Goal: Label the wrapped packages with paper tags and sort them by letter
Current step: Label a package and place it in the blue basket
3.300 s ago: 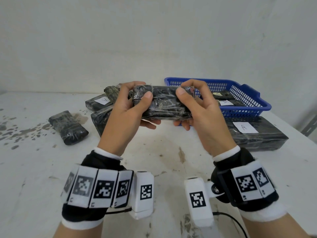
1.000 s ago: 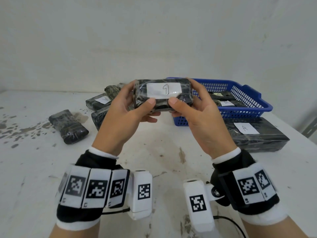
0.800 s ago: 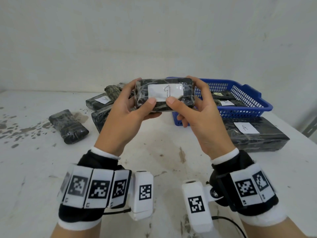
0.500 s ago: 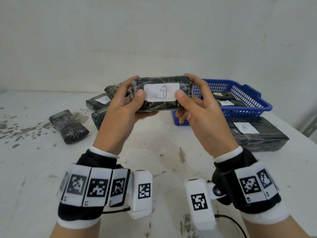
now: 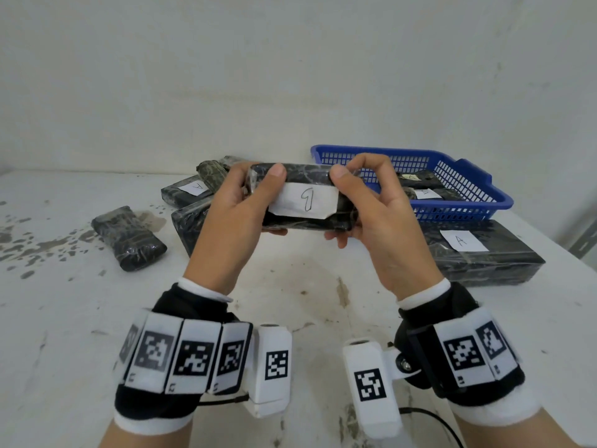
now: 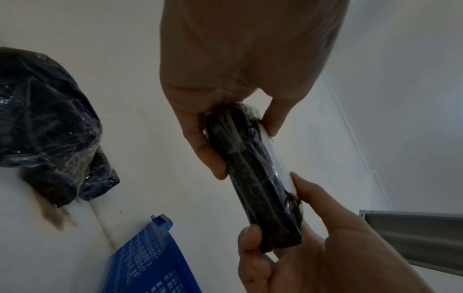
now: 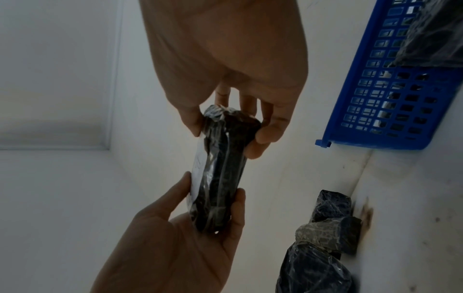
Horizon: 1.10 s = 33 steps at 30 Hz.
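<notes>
In the head view, a wrapped package (image 5: 300, 197) is held up above the white table (image 5: 64, 318) between both hands. The left hand (image 5: 232, 215) grips its left end and the right hand (image 5: 378, 208) grips its right end, with each thumb curled over the top edge. A white paper tag (image 5: 303, 200) is seen on the near face; one handwritten mark, like a "9" or an upside-down letter, is written on it. The package is dark, oblong and covered with shiny, wrinkled film. At the right, a long dark block (image 5: 484, 257) carries a tag marked "A" (image 5: 462, 240). Behind it, a blue plastic basket (image 5: 452, 163) with a grid wall holds tagged packages. An untagged package (image 5: 129, 237) lies apart at the left, and open stained table is seen near the wrists.

In the left wrist view, the package (image 6: 255, 178) is seen edge-on, pinched by the left hand (image 6: 238, 79) and the right hand (image 6: 313, 247).

In the right wrist view, the same package (image 7: 218, 168) is clamped at both ends, and the basket (image 7: 375, 99) stands at the far right.
</notes>
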Each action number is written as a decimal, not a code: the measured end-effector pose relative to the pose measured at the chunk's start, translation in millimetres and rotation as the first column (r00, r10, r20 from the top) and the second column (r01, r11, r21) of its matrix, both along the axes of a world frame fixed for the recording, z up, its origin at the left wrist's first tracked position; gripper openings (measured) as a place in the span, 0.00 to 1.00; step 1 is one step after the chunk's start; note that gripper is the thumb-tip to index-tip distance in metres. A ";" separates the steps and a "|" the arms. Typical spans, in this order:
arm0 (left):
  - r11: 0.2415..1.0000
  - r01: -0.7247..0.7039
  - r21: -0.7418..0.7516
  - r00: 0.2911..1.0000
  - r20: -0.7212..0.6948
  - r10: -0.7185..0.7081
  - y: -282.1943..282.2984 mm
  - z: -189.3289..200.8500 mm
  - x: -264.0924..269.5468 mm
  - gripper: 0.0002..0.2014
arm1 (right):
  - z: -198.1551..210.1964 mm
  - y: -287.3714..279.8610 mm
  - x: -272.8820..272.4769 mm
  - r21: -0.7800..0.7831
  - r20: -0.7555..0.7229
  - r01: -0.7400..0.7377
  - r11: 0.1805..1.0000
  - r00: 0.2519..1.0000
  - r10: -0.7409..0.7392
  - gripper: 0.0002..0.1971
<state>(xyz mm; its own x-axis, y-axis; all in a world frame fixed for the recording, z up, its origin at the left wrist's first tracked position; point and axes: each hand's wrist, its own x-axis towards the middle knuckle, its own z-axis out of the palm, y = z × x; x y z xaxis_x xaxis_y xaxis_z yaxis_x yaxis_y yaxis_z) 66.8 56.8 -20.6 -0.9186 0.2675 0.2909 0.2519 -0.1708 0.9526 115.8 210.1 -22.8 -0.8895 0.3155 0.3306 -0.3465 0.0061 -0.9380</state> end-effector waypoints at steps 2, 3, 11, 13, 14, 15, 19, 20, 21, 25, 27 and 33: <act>1.000 -0.009 -0.022 1.000 -0.017 0.009 -0.2 -0.8 -0.3 0.09 | -0.6 -0.9 0.9 0.015 0.018 -0.012 1.000 1.000 0.012 0.11; 1.000 -0.011 -0.023 1.000 -0.027 0.010 -0.3 -0.9 -0.3 0.10 | -0.5 -1.1 1.4 0.024 0.028 -0.018 1.000 0.999 0.017 0.12; 0.994 -0.046 0.099 0.999 0.013 0.045 2.1 -2.1 -2.6 0.29 | -1.3 -2.6 0.5 0.054 0.051 0.007 0.998 0.999 -0.009 0.17; 0.993 -0.041 0.114 0.999 0.016 0.039 1.5 -2.4 -3.2 0.26 | -2.2 -2.4 -0.5 0.085 0.055 -0.001 0.996 0.998 -0.004 0.18; 0.993 -0.033 0.110 0.999 0.012 0.032 1.4 -2.5 -3.2 0.24 | -2.4 -2.1 -0.7 0.093 0.059 0.001 0.996 0.998 -0.007 0.18; 0.995 -0.017 0.102 1.000 0.001 0.017 1.5 -2.8 -3.2 0.23 | -2.2 -1.4 -0.9 0.097 0.059 0.007 0.995 0.998 -0.013 0.17; 0.997 0.053 0.052 0.994 -0.094 -0.048 1.2 -3.6 -2.0 0.23 | 0.0 0.8 0.9 0.063 0.047 -0.021 0.998 0.999 0.018 0.17; 0.998 0.053 0.044 0.993 -0.105 -0.048 1.1 -3.0 -1.4 0.26 | 0.0 1.1 0.9 0.065 0.044 -0.022 0.998 0.999 0.019 0.17; 0.998 0.051 0.048 0.994 -0.101 -0.046 0.8 -2.2 -0.9 0.28 | -0.2 1.7 0.9 0.074 0.038 -0.023 0.997 0.999 0.020 0.16; 0.999 0.045 0.023 0.992 -0.122 -0.042 -1.0 -2.0 -0.5 0.26 | -2.0 1.6 -0.3 0.126 0.029 -0.027 0.992 0.999 0.024 0.21; 0.999 0.037 -0.007 0.987 -0.156 -0.037 -2.7 -2.7 -1.9 0.22 | -3.0 1.7 -0.8 0.173 0.025 -0.018 0.985 1.000 0.014 0.24; 1.000 0.024 0.001 0.975 -0.223 -0.024 -4.6 -4.8 -3.6 0.18 | 0.5 -0.3 1.3 0.144 0.054 -0.082 0.986 0.996 0.075 0.18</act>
